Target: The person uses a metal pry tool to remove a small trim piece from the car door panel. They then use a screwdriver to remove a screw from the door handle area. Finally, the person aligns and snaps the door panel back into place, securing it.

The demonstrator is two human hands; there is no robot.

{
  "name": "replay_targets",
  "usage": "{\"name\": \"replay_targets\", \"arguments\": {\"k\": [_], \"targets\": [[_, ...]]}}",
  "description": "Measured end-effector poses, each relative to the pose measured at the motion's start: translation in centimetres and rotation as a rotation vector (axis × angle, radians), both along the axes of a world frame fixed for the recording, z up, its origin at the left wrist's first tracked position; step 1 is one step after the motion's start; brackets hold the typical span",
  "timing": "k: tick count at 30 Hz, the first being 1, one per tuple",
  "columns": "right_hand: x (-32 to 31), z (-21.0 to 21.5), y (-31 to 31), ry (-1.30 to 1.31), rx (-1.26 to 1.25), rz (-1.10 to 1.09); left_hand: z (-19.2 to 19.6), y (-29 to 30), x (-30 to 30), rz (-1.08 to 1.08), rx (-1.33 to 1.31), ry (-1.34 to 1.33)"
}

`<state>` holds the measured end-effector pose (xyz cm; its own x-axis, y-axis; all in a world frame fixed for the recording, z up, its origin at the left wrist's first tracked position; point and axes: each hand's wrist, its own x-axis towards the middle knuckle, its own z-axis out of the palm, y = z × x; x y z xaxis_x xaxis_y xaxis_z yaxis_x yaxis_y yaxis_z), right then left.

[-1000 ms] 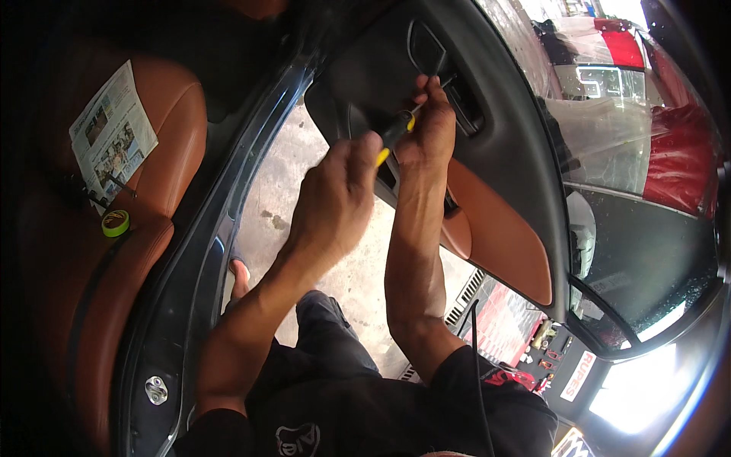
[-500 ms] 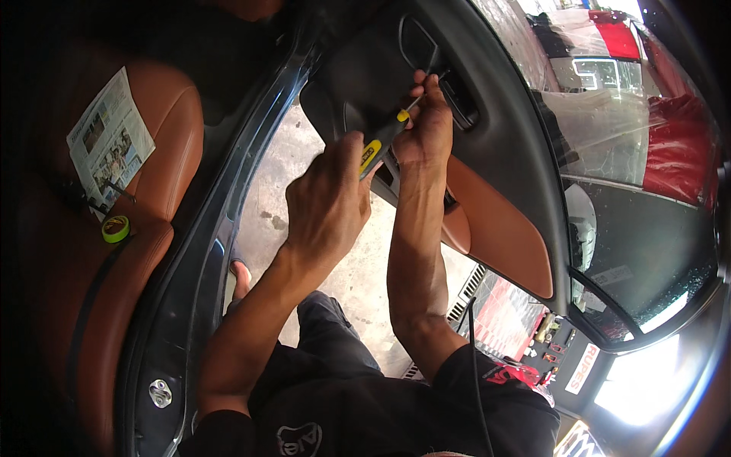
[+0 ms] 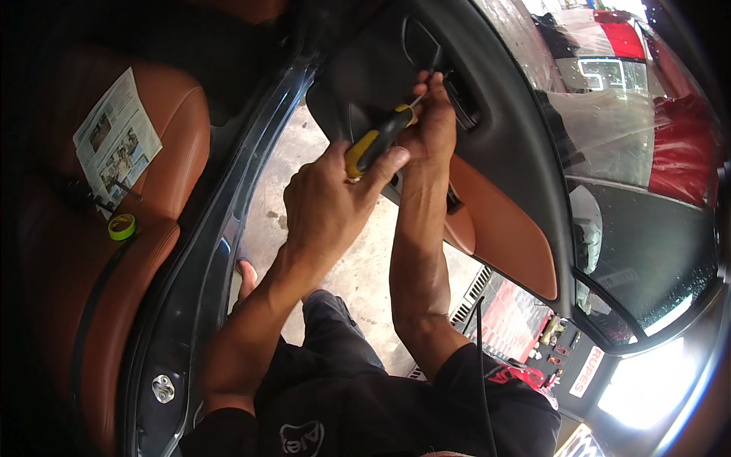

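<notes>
A screwdriver (image 3: 378, 142) with a yellow and black handle points up and away toward the black inner door panel (image 3: 373, 72). My left hand (image 3: 329, 199) is closed around the butt of its handle, the thumb lying along the grip. Farther up, my right hand (image 3: 430, 126) pinches the thin metal shaft between its fingertips, beside the dark recess of the inner door handle (image 3: 461, 99). The screwdriver's tip is hidden by my right fingers, so I cannot tell what it touches.
The open car door has a brown armrest (image 3: 510, 228) and a wet window (image 3: 640, 251). To the left is a brown leather seat (image 3: 183, 129) bearing a newspaper sheet (image 3: 118, 141) and a green tape roll (image 3: 122, 226). The door sill (image 3: 202, 305) runs alongside my left arm.
My left hand has shifted its grip down and opened its thumb along the handle, showing more of it. The screwdriver handle has turned. My right hand stays nearly in place.
</notes>
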<state>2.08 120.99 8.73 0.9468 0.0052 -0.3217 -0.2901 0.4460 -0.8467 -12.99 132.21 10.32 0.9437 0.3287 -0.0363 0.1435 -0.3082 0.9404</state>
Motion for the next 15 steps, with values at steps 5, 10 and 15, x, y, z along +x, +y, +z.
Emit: {"name": "replay_targets", "arguments": {"k": [5, 10, 15], "targets": [[-0.2, 0.1, 1.0, 0.007, 0.001, -0.068, -1.6, -0.3, -0.1, 0.082, 0.362, -0.359], [0.5, -0.6, -1.1, -0.022, 0.076, 0.08, 0.8, 1.1, 0.7, 0.03, -0.327, 0.097], [0.6, -1.0, -0.1, -0.006, -0.015, -0.023, -1.6, 0.3, -0.6, 0.008, 0.233, -0.363]]}}
